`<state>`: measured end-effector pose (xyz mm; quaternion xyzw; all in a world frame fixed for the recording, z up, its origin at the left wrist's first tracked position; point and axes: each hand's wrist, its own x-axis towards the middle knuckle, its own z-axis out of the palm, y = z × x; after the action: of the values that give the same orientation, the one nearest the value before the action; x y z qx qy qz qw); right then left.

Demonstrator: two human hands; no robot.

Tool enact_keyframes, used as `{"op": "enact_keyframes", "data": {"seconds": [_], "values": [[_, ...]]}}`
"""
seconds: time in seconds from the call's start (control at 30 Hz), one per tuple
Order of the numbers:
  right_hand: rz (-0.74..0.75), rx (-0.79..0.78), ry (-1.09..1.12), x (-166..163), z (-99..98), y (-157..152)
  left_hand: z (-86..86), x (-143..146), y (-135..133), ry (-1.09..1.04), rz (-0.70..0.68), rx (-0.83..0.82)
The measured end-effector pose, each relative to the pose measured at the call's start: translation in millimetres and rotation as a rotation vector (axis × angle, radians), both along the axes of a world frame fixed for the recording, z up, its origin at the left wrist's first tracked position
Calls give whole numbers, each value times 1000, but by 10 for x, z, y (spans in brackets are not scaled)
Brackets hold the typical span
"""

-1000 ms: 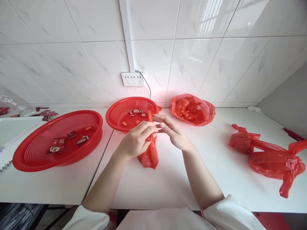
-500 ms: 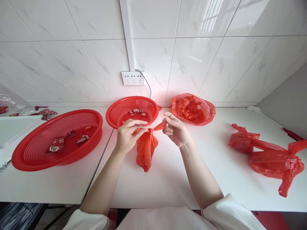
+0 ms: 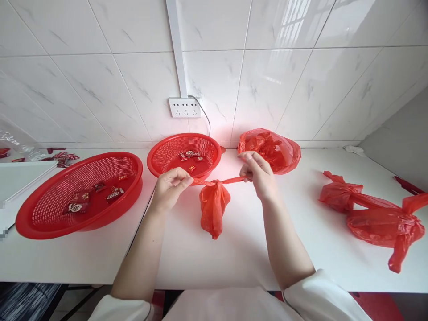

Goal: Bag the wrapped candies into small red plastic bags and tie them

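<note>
A small red plastic bag (image 3: 216,209) hangs over the white table, its neck gathered in a knot. My left hand (image 3: 170,187) pinches one of its handles, which is stretched out to the left. On the other side my right hand (image 3: 260,174) grips the opposite handle, pulled taut to the right. Behind the bag stands a round red basket (image 3: 160,151) with a few wrapped snacks (image 3: 191,154) in it. Close behind my right hand sits a red plastic bag (image 3: 287,149) stuffed with more crumpled red plastic.
A larger red basket (image 3: 40,229) with several wrapped packets (image 3: 80,197) stands on the left. Tied red bags (image 3: 374,225) lie at the right. Behind, a power strip (image 3: 184,108) with a cable is fixed to the tiled wall. Small packets (image 3: 65,157) lie at the far left.
My hands have moved apart, drawing both handles out straight and tight from the knot. The small bag has shifted slightly to the right.
</note>
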<state>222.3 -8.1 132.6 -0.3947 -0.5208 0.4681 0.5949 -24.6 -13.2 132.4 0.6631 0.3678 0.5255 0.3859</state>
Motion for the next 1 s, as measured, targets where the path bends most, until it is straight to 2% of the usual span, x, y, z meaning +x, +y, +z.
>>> {"op": "enact_keyframes", "data": {"seconds": [0.1, 0.27, 0.43, 0.6, 0.7, 0.8, 0.87, 0.93, 1.0], "values": [[-148, 40, -104, 194, 27, -11, 51, -141, -64, 79, 21, 92], [-509, 71, -124, 584, 15, 7, 12, -406, -87, 27, 170, 146], [-599, 93, -177, 715, 3, -19, -156, -475, -56, 74, 160, 19], [-693, 79, -395, 902, -40, -83, -324, -316, -78, 185, -23, -134], [-775, -2, -665, 1046, -87, -94, -355, -216, -117, 323, -161, -196], [-886, 84, -980, 963, -152, -132, -396, -190, -102, 478, -329, -371], [-822, 227, -1133, 742, -246, -215, -487, -212, -56, 498, -386, -502], [-582, 345, -1229, 446, -413, -345, -636, -250, -3, 426, -398, -586], [-334, 399, -1347, 166, -652, -483, -807, -295, 38, 337, -407, -640]]}}
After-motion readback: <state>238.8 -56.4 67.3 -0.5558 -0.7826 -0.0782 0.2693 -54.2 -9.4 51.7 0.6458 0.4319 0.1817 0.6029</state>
